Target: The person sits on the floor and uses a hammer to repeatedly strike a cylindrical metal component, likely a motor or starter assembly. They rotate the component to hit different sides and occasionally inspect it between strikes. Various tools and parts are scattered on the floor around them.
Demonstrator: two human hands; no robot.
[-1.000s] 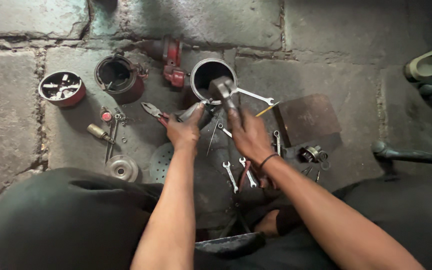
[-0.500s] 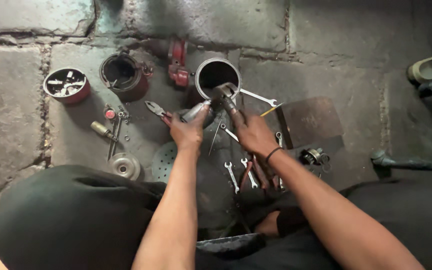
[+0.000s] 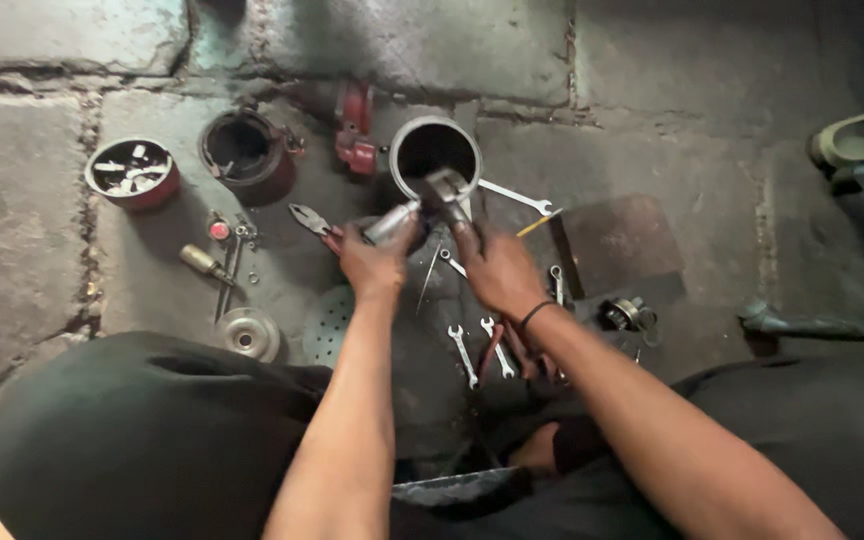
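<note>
Metal part [image 3: 444,190], grey and blocky, sat raised above the stone floor [image 3: 12,260] before an open grey cylinder [image 3: 435,150]. Further left stood a red tin [image 3: 133,172] of bits. The left hand [image 3: 377,260] clasped a silvery tube [image 3: 392,220]; the right hand [image 3: 497,270] gripped the part.

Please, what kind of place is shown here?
Probably an informal repair workshop, with work done on the ground. Spanners and pliers lie on a cracked concrete floor, beside a red tin of small parts.

red tin of bits [image 3: 132,172] | pliers [image 3: 310,219] | small spanners [image 3: 482,350] | perforated disc [image 3: 330,335]
</note>
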